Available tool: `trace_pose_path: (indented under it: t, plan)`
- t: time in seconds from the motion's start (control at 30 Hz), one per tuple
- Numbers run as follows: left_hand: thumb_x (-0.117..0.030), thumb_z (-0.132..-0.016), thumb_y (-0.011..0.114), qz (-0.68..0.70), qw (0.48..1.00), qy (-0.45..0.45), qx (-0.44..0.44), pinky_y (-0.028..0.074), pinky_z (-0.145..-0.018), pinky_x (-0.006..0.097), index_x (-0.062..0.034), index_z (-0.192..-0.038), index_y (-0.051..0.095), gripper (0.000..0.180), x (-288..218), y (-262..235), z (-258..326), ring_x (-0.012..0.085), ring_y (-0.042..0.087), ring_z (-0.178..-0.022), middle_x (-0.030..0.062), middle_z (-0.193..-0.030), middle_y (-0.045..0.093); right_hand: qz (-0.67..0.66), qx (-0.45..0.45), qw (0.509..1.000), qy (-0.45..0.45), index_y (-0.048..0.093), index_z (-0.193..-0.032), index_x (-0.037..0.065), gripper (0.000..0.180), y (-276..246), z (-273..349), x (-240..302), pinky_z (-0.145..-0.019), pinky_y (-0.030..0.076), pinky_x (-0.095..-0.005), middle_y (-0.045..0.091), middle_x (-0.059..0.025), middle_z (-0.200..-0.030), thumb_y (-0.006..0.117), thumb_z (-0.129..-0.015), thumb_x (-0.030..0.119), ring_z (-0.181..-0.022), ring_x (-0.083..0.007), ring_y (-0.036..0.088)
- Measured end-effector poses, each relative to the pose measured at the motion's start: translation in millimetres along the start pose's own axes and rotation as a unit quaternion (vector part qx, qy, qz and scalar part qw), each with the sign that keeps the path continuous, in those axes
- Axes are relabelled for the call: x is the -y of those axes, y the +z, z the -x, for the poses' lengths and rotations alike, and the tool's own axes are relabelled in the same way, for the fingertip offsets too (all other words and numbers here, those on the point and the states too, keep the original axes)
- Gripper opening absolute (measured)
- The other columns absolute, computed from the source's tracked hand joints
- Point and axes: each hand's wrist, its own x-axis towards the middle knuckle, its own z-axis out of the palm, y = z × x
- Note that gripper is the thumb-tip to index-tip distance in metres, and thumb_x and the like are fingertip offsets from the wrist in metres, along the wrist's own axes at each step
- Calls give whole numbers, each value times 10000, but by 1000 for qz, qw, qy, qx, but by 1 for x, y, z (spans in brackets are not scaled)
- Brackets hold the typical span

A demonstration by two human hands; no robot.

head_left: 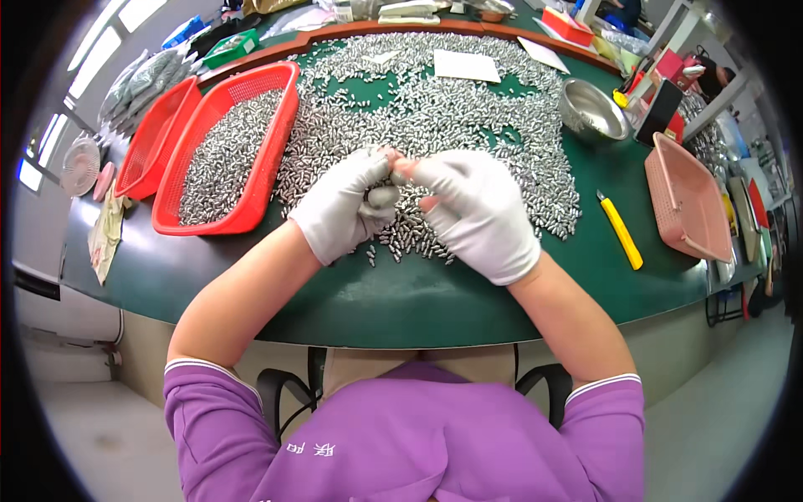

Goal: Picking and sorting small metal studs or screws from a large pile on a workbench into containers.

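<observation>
Both my hands wear white gloves with bare fingertips and meet over a wide spread of small silvery metal parts (368, 134) on the green table. My left hand (347, 201) is closed, its thumb and forefinger pinched together. Close against it, the thumb and forefinger of my right hand (481, 209) are pinched too, fingertips nearly touching the left ones. Anything between the fingertips is too small to make out. A few loose metal parts lie just below my left hand.
A red basket (288, 109) full of the metal parts stands left, beside another red basket (150, 142). To the right are a steel bowl (598, 109), a yellow utility knife (621, 234) and a pink basket (686, 201). White cards (466, 65) lie on the far parts.
</observation>
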Motion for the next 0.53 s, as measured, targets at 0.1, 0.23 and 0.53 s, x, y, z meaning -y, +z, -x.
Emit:
trace_pose_path:
  t: [0.1,0.23,0.53]
  plan:
    - [-187,-955,540,28,1000,-5,-10,301,-475,163,-80,-964,525,108,9,1,1,35,366,-548,-15,-802,534,109,15,993,51,596,-1191,86,442,1,11,-2,-685,505,-380,626,-125,-864,628,-751,61,-760,-294,612]
    - [-206,-954,546,37,999,-9,4,297,-470,160,-76,-983,524,135,12,7,4,38,358,-543,-8,-817,544,70,-27,991,106,550,-1262,60,506,-9,13,-13,-798,499,-369,636,-165,-1000,634,-763,33,-896,-316,617]
    - [-206,-966,529,57,997,-7,61,294,-471,166,-103,-1047,535,131,15,14,10,37,352,-539,2,-869,567,121,30,982,142,633,-1144,64,358,-6,19,-24,-863,495,-367,654,-148,-1026,629,-789,117,-938,-294,624]
